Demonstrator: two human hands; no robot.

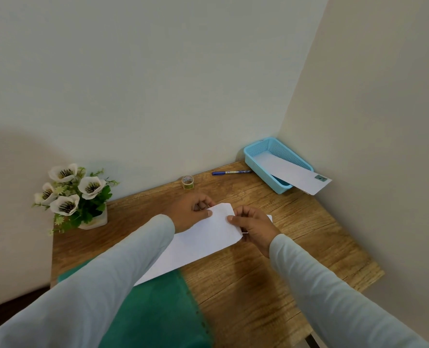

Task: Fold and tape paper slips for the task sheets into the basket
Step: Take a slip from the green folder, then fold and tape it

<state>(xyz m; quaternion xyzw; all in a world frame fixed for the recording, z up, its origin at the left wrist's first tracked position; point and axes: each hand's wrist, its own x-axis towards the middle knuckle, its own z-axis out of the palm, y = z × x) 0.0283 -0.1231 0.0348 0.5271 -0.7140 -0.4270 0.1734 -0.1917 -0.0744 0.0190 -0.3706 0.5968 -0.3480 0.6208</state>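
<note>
A long white paper slip (198,243) lies across the middle of the wooden table (271,272), its far end bent upward. My left hand (191,213) pinches the far left corner of that end. My right hand (255,228) grips its right edge. A light blue basket (252,156) stands in the back right corner and holds a folded white slip (296,175) with a dark tape patch; that slip sticks out over the basket's front rim. A small tape roll (187,182) stands upright near the wall behind my hands.
A blue pen (229,172) lies by the wall, left of the basket. A pot of white artificial flowers (75,197) sits at the table's back left corner. Green cloth (155,310) covers the near left of the table. Walls close the back and right sides.
</note>
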